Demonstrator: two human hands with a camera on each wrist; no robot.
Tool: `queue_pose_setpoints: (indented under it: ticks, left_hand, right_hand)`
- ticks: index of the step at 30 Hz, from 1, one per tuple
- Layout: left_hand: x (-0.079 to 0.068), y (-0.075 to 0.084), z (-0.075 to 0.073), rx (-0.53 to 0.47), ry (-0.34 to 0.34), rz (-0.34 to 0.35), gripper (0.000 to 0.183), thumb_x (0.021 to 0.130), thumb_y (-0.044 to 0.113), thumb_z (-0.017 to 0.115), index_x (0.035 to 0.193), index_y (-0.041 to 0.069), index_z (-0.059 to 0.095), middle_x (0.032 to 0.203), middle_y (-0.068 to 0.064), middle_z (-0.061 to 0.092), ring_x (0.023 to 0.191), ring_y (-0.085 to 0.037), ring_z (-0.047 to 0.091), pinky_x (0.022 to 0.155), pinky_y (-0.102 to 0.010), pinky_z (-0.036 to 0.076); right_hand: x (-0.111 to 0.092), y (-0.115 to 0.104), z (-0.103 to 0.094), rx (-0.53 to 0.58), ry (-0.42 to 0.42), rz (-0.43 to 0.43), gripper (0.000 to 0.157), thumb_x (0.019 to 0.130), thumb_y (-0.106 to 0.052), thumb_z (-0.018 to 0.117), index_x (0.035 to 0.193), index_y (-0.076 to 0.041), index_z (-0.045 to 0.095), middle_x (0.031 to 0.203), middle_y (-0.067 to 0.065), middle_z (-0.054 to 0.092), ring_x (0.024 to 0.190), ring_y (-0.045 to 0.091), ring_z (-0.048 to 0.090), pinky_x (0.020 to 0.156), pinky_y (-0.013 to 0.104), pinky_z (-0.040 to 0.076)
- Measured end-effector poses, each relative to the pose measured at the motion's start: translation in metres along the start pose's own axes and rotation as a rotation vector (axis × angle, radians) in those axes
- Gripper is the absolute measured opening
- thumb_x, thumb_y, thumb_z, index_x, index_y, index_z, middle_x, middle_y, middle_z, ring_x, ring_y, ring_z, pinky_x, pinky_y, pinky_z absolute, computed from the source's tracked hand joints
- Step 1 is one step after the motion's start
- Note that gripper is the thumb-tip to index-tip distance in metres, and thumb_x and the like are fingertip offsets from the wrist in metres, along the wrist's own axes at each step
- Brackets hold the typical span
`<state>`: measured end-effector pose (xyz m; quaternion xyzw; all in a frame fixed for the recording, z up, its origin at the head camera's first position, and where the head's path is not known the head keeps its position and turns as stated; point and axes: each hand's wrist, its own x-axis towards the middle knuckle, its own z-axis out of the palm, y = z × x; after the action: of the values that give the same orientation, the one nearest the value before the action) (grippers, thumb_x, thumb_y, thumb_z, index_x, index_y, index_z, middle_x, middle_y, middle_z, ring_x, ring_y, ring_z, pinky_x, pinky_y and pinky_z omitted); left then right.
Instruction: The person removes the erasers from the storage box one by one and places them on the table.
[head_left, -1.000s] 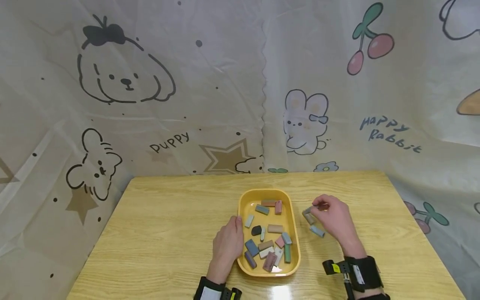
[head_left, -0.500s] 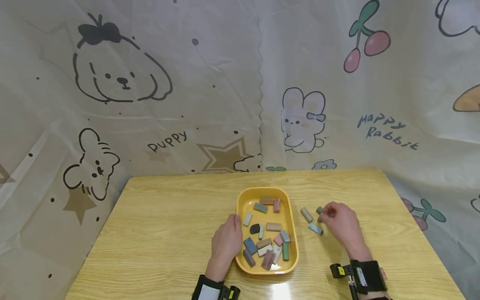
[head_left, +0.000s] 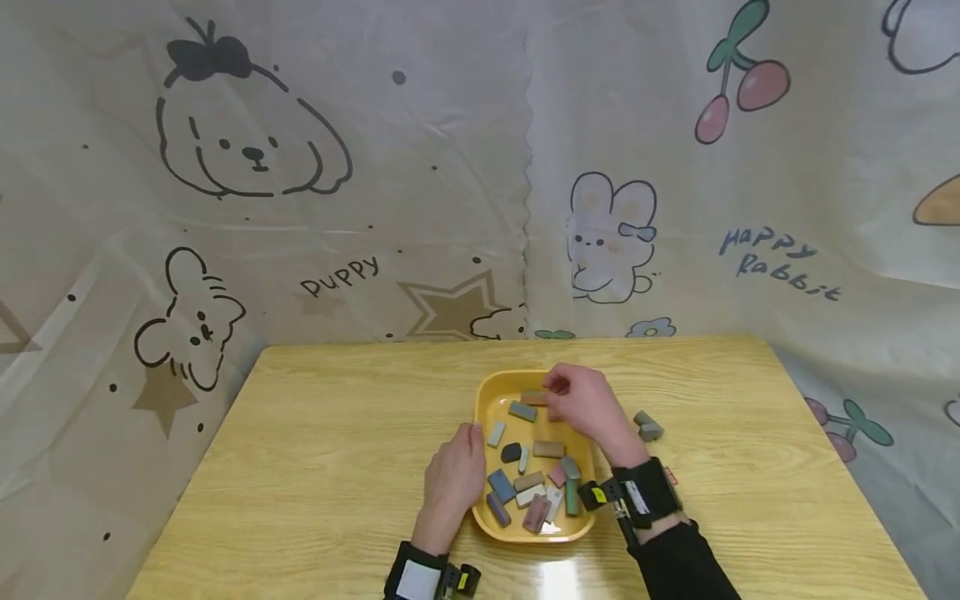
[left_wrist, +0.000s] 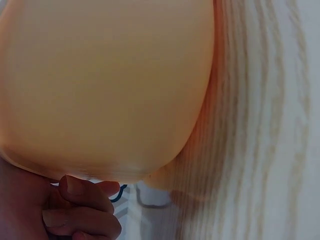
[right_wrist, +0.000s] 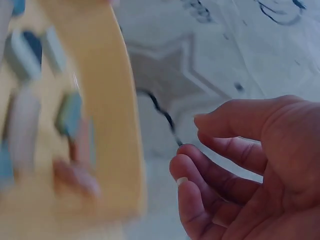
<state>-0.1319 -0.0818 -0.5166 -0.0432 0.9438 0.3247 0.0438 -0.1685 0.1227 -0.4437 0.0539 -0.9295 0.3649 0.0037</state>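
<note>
My left hand (head_left: 453, 468) grips the left rim of a yellow tray (head_left: 517, 531). In the left wrist view, its curled fingers (left_wrist: 82, 220) lie by the edge of the tray's smooth outer side (left_wrist: 110, 90). Above the tray's far right corner hovers my right hand (head_left: 588, 404). The right wrist view shows that hand (right_wrist: 260, 165) with loosely bent fingers and a gap before the thumb, holding nothing. Several small coloured blocks are scattered in the tray, among them a blue one (head_left: 501, 484), a black one (head_left: 511, 452) and a tan one (head_left: 548, 449).
Right of the tray, a green block (head_left: 642, 418) and a grey block (head_left: 651, 432) lie together on the wooden table (head_left: 337, 467). My right forearm covers the table between them and the tray. A printed cloth (head_left: 420, 167) hangs behind the table.
My right hand has moved left from the loose blocks to above the tray. The grey block it was pinching now lies beside the green one. My left hand stays on the rim.
</note>
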Motion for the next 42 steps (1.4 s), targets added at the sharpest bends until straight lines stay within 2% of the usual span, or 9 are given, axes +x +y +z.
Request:
queue_pose_setpoints:
  ticks: [3,6,9,13,21,26,32,37,42]
  left_hand:
    - [0.001,-0.001,0.001,-0.004,-0.002,0.004,0.045,0.104,0.040,0.024,0.104,0.011,0.059,0.059,-0.003,0.048,0.046,-0.018,0.047,0.042,-0.033,0.034]
    - [0.001,-0.002,0.001,-0.003,-0.004,0.005,0.044,0.104,0.040,0.025,0.105,0.011,0.059,0.060,-0.004,0.048,0.046,-0.018,0.047,0.042,-0.033,0.034]
    - [0.000,-0.001,0.000,-0.005,-0.005,0.002,0.044,0.104,0.039,0.025,0.105,0.011,0.059,0.060,-0.004,0.049,0.047,-0.018,0.047,0.041,-0.033,0.034]
    - [0.000,-0.001,0.000,0.002,-0.014,0.002,0.044,0.104,0.039,0.026,0.107,0.010,0.059,0.060,-0.004,0.048,0.046,-0.018,0.047,0.041,-0.033,0.034]
    - [0.000,-0.001,0.001,0.016,-0.018,-0.010,0.046,0.104,0.041,0.025,0.112,0.010,0.058,0.061,-0.003,0.050,0.047,-0.017,0.047,0.042,-0.032,0.035]
    - [0.000,-0.001,0.000,0.016,-0.015,-0.010,0.047,0.104,0.041,0.026,0.114,0.009,0.058,0.062,-0.004,0.051,0.048,-0.017,0.047,0.042,-0.032,0.035]
    - [0.001,0.000,0.000,0.017,-0.010,-0.012,0.046,0.104,0.041,0.025,0.111,0.010,0.059,0.060,-0.003,0.050,0.046,-0.017,0.047,0.042,-0.032,0.036]
    - [0.001,0.000,0.001,0.011,-0.019,-0.022,0.046,0.104,0.041,0.025,0.110,0.010,0.059,0.061,-0.004,0.050,0.046,-0.018,0.048,0.042,-0.032,0.036]
    - [0.001,-0.001,0.001,0.011,-0.017,-0.019,0.046,0.104,0.041,0.026,0.113,0.009,0.058,0.061,-0.004,0.051,0.046,-0.018,0.048,0.042,-0.032,0.036]
  right_hand:
    - [0.017,-0.006,0.023,-0.027,-0.050,-0.015,0.015,0.083,-0.015,0.070,0.096,-0.007,0.068,0.087,0.006,0.067,0.072,0.016,0.058,0.063,0.033,0.050]
    - [0.030,-0.005,0.043,-0.117,-0.080,-0.015,0.015,0.080,-0.010,0.069,0.095,-0.007,0.069,0.086,0.007,0.067,0.072,0.018,0.056,0.066,0.034,0.049]
    - [0.036,-0.004,0.057,-0.198,-0.129,-0.011,0.015,0.079,-0.004,0.067,0.093,-0.008,0.070,0.085,0.005,0.066,0.069,0.018,0.055,0.062,0.032,0.047]
    - [0.036,-0.001,0.067,-0.244,-0.156,-0.027,0.016,0.075,0.002,0.065,0.086,-0.009,0.068,0.082,0.004,0.064,0.067,0.018,0.052,0.058,0.030,0.043]
    - [0.036,0.004,0.072,-0.251,-0.162,-0.029,0.023,0.068,-0.007,0.075,0.088,-0.011,0.065,0.078,0.003,0.061,0.067,0.019,0.051,0.059,0.031,0.042]
    - [0.034,-0.001,0.056,-0.216,-0.139,-0.025,0.023,0.070,-0.013,0.073,0.092,-0.010,0.065,0.081,0.005,0.059,0.062,0.018,0.051,0.053,0.029,0.040]
    - [0.030,-0.003,0.008,-0.102,-0.058,-0.016,0.029,0.073,-0.020,0.074,0.098,-0.009,0.064,0.081,0.008,0.058,0.059,0.018,0.053,0.051,0.030,0.043]
    - [0.026,0.028,-0.023,-0.076,0.034,0.017,0.030,0.078,-0.018,0.069,0.104,-0.006,0.062,0.085,0.011,0.058,0.066,0.022,0.051,0.056,0.033,0.041]
    - [0.021,0.072,-0.027,-0.081,0.042,0.128,0.031,0.080,-0.017,0.064,0.107,-0.003,0.060,0.085,0.012,0.058,0.065,0.023,0.051,0.056,0.033,0.040]
